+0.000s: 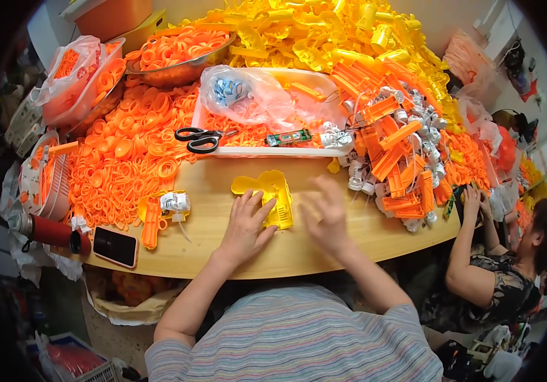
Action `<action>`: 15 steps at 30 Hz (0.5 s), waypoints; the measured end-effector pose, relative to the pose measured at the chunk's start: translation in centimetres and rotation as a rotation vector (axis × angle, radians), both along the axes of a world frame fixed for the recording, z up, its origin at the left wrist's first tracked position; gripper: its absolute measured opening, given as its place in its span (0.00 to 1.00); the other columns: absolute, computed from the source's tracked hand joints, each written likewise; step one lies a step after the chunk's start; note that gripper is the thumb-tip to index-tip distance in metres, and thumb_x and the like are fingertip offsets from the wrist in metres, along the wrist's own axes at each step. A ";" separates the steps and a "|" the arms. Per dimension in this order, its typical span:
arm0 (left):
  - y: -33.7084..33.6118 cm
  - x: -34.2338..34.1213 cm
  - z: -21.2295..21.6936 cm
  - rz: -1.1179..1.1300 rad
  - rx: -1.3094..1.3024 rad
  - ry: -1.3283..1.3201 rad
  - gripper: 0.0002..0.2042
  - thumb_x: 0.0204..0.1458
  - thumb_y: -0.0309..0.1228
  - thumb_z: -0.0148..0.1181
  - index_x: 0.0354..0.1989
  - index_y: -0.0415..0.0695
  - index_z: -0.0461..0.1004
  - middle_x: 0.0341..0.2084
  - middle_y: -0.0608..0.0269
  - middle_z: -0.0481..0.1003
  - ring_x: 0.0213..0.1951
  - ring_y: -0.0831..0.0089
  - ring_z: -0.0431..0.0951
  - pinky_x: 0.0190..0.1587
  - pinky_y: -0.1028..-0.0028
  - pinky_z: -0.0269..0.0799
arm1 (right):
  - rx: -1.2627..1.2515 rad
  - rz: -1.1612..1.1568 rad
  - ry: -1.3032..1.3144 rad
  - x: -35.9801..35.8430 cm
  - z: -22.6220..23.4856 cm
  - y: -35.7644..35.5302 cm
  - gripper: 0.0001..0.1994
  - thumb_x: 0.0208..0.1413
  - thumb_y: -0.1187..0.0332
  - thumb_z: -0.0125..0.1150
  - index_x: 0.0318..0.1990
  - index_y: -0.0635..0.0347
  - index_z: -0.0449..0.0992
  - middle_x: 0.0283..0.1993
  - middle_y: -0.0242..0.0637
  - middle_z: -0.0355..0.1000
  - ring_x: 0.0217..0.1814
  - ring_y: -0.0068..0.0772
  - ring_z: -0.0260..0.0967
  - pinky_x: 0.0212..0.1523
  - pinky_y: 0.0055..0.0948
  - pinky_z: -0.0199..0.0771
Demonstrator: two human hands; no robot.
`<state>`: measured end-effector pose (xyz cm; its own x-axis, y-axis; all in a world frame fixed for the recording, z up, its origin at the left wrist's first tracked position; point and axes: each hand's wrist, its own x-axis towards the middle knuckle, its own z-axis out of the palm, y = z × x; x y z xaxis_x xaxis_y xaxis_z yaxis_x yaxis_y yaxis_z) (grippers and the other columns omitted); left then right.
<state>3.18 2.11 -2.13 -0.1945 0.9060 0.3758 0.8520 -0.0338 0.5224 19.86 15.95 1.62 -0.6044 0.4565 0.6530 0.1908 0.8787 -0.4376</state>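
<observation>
A yellow plastic toy housing half [276,202], with a rounded lobe at its upper left and a slotted lower part, lies on the wooden table in front of me. My left hand [243,224] grips its left side, fingertips on the shell and thumb near the lower edge. Just right of the shell, apart from it, my right hand [326,216] is blurred by motion; its fingers look spread, with nothing visible in them. Left of my hands sits a partly assembled yellow and orange piece [152,216] with a white wired part [175,202].
Orange rings [114,153] heap at left; yellow shells [324,32] pile at the back. Black-handled scissors [200,138] lie on a white tray [280,152]. Orange strips with white wired parts [391,159] stack at right. A phone [115,246] and red flask [50,233] lie left. A co-worker [496,274] sits right.
</observation>
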 end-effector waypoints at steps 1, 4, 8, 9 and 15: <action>-0.2 -0.1 -0.1 -0.015 -0.001 -0.016 0.28 0.48 0.34 0.65 0.61 0.48 0.68 0.59 0.46 0.63 0.64 0.46 0.58 0.66 0.51 0.52 | 0.106 -0.018 0.038 0.3 1.4 2.3 0.14 0.45 0.78 0.65 0.41 0.60 0.77 0.54 0.47 0.69 0.60 0.53 0.63 0.60 0.45 0.63; -0.8 -0.1 -0.4 -0.036 0.002 -0.034 0.28 0.48 0.34 0.65 0.61 0.49 0.68 0.59 0.47 0.63 0.64 0.46 0.57 0.67 0.50 0.50 | 0.433 -0.150 0.038 0.9 7.5 9.7 0.19 0.43 0.85 0.58 0.45 0.59 0.77 0.55 0.43 0.70 0.58 0.51 0.65 0.59 0.44 0.64; -0.7 0.5 -0.2 -0.039 -0.017 -0.007 0.28 0.48 0.33 0.64 0.61 0.48 0.68 0.60 0.47 0.63 0.65 0.46 0.56 0.66 0.51 0.51 | 0.672 -0.351 -0.332 1.9 10.7 18.7 0.24 0.47 0.82 0.54 0.54 0.54 0.73 0.59 0.40 0.68 0.66 0.50 0.57 0.66 0.46 0.57; -0.6 0.7 -0.1 -0.040 -0.015 -0.008 0.28 0.48 0.33 0.64 0.61 0.48 0.68 0.60 0.47 0.63 0.65 0.46 0.56 0.66 0.51 0.51 | 0.629 -0.309 -0.473 2.6 10.7 20.3 0.23 0.48 0.80 0.56 0.55 0.54 0.72 0.58 0.41 0.68 0.67 0.49 0.57 0.67 0.46 0.55; -1.0 0.2 -0.1 -0.016 -0.054 0.006 0.27 0.49 0.35 0.63 0.60 0.49 0.69 0.59 0.50 0.63 0.65 0.48 0.57 0.66 0.49 0.48 | 0.444 -0.055 -0.560 1.9 13.0 21.7 0.20 0.43 0.72 0.70 0.45 0.58 0.72 0.49 0.41 0.72 0.56 0.46 0.67 0.56 0.39 0.68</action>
